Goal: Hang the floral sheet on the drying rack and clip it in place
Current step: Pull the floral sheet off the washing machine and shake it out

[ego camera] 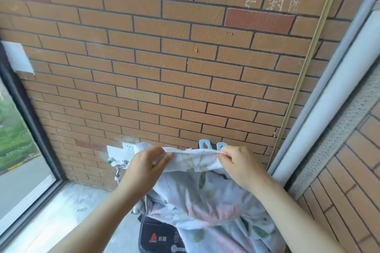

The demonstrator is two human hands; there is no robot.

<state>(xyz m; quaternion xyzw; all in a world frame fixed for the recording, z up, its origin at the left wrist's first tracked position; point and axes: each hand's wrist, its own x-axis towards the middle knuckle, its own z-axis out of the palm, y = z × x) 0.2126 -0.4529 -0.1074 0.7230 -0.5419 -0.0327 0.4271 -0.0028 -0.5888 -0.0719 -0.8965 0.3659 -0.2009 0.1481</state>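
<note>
The floral sheet (pixel 205 197), white with green leaves and pink blooms, hangs in folds below my hands. My left hand (pixel 147 165) grips its top edge at the left. My right hand (pixel 236 162) pinches the same edge at the right, and the edge is stretched between them. Two light blue clips (pixel 212 145) stick up just behind the edge, close to my right hand. The drying rack itself is hidden behind the cloth.
A brick wall (pixel 164 68) stands straight ahead with a socket (pixel 128 147) and a tap (pixel 115 163) low down. A window (pixel 18 150) runs along the left. A white frame post (pixel 329 96) rises at the right. A black bag (pixel 160 236) lies under the sheet.
</note>
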